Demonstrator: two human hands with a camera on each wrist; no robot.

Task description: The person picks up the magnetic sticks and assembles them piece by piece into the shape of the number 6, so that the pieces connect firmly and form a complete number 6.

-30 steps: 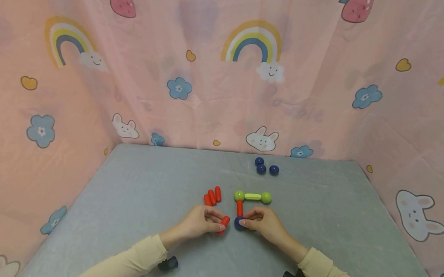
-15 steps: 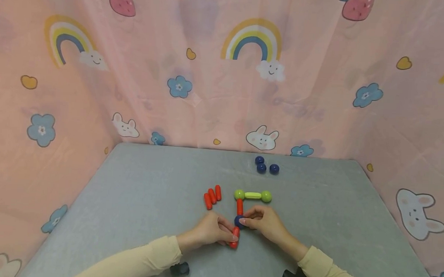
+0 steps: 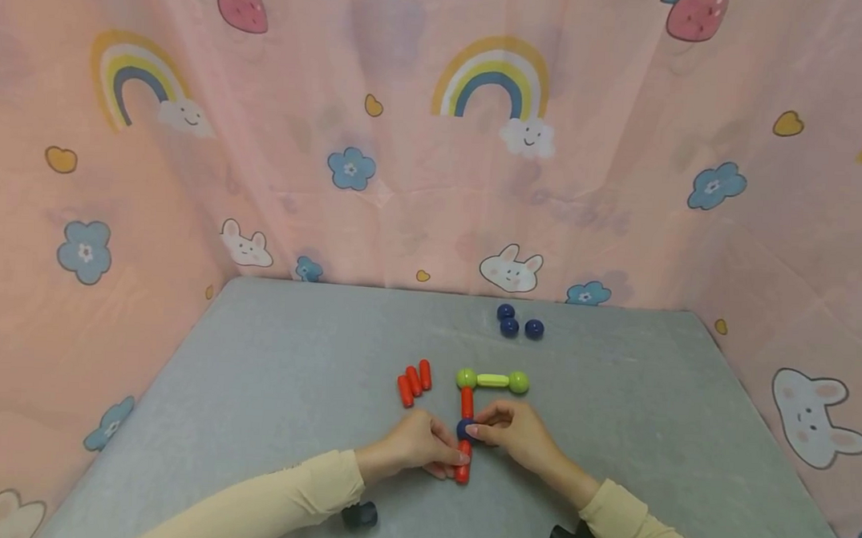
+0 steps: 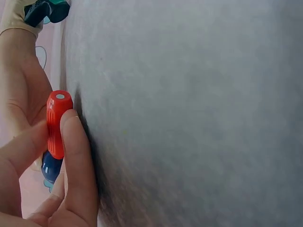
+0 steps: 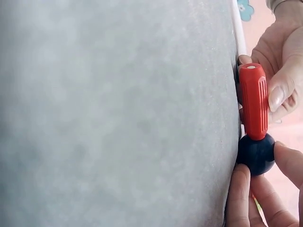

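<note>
Glossy plastic red rod (image 5: 253, 101), matt grey felt tabletop (image 5: 118, 113)

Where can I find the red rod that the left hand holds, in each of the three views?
Head: the red rod lies low at centre, pinched by the left hand.
Left wrist: the rod stands at the left edge, between thumb and finger.
Right wrist: the rod is upper right.
Shared landmark: the dark blue ball touching its end, held by the right hand.

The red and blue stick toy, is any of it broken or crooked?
Nothing stands out. The red stick held by the left hand meets the blue ball held by the right hand, in line with the upper red stick.
</note>
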